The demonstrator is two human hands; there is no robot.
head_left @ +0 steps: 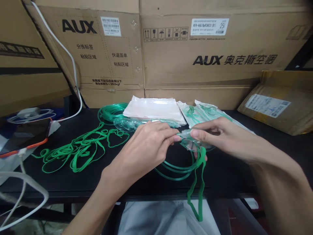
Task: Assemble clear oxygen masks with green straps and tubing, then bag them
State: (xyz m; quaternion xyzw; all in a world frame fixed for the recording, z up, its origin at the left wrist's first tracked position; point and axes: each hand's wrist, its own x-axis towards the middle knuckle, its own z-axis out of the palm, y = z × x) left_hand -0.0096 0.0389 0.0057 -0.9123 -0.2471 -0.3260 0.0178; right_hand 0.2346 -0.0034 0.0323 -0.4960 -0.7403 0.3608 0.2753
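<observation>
My left hand (pixel 154 140) pinches the end of a green tube (pixel 174 173) near the middle of the view. Closed round a clear connector (pixel 187 134) is my right hand (pixel 210 135); the tube end meets the connector between the two hands. A clear mask (pixel 192 144) hangs beneath the connector, partly hidden by my right fingers. From the mask a green elastic strap (pixel 201 189) dangles over the table's front edge. The tube loops below both hands.
Green straps (pixel 80 148) lie tangled on the black table (pixel 137 186). Coiled tubing (pixel 111 112), white bags (pixel 153 109) and packed masks (pixel 210 112) sit behind. A phone (pixel 26 135) and white cables are left, a taped box (pixel 276 101) right, large cartons (pixel 171 75) at the back.
</observation>
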